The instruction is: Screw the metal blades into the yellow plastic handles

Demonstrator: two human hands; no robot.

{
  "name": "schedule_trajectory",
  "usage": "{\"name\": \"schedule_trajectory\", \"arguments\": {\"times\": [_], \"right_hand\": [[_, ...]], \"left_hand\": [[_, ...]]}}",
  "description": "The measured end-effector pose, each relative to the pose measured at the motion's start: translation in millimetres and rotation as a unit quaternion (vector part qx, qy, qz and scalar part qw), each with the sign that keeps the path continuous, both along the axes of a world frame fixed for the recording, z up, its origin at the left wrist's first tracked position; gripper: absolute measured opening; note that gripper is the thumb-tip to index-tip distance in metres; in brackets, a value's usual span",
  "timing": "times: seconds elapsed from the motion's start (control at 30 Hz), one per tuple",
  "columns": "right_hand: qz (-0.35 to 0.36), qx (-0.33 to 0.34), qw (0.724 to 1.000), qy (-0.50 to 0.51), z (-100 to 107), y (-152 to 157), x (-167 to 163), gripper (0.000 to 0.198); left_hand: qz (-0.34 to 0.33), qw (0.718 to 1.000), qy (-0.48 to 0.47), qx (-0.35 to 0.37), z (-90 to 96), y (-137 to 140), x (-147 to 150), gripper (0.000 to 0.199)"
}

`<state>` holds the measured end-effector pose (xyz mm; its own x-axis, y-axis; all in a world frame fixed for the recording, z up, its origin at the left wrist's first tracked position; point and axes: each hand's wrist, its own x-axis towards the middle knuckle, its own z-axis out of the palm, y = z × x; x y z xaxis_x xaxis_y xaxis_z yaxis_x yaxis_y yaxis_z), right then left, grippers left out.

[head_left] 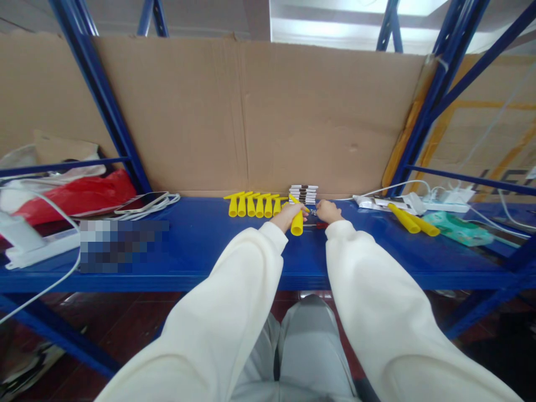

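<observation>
Yellow plastic funnel-like piece [297,224] is held in the left hand [288,216], fingers closed round its narrow part. The right hand [329,211], just beside, is partly curled; its hold I cannot tell. Small metal parts [313,212] between them could scatter if knuckles catch them. Beyond lie white, brown-banded bundles [307,195]; a red-handled tool [321,225] crowds the right hand; yellow pieces [250,209] line up leftward.
</observation>
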<state>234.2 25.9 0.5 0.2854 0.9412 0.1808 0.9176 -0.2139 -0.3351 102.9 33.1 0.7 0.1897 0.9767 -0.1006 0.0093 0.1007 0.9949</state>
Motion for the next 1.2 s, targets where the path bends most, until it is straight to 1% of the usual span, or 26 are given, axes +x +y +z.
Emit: {"name": "schedule_trajectory", "arguments": {"times": [0.07,0.13,0.2,0.3,0.37,0.47,0.53,0.6,0.73,0.87,1.03,1.2], "right_hand": [[0.013,-0.004,1.0,0.0,1,0,-1,0.041],[0.042,-0.009,0.999,-0.003,2,0,-2,0.04],[0.075,-0.013,0.997,-0.011,3,0,-4,0.042],[0.107,-0.02,0.994,-0.026,3,0,-7,0.042],[0.116,-0.026,0.992,-0.035,2,1,-9,0.041],[0.12,-0.036,0.991,-0.045,0,3,-11,0.04],[0.12,-0.042,0.991,-0.048,-1,4,-12,0.04],[0.12,-0.046,0.991,-0.049,-2,4,-13,0.041],[0.123,-0.05,0.99,-0.046,-3,2,-14,0.044],[0.131,-0.048,0.989,-0.042,-4,1,-14,0.043],[0.128,-0.035,0.99,-0.048,-5,2,-12,0.042],[0.123,-0.005,0.991,-0.044,2,-2,-8,0.043]], "left_hand": [[0.021,1.0,-0.009,-0.016,7.4,-3,-7,0.016],[0.028,0.999,-0.023,-0.006,15.5,-6,-17,0.015],[0.053,0.998,-0.019,0.005,23.2,-7,-30,0.011],[0.064,0.996,0.018,0.058,31.3,-8,-53,0.012],[0.069,0.99,0.043,0.113,32.6,-9,-69,0.017],[0.102,0.979,0.045,0.17,28.0,-13,-89,0.026],[0.116,0.976,0.026,0.182,21.8,-15,-97,0.033],[0.123,0.973,0.027,0.193,15.0,-17,-101,0.04],[0.096,0.963,0.089,0.234,4.5,-20,-105,0.05],[0.061,0.952,0.15,0.261,-2.0,-21,-109,0.061],[0.062,0.945,0.176,0.267,-7.1,-22,-112,0.058],[0.066,0.934,0.187,0.297,-8.7,-20,-115,0.055]]}}
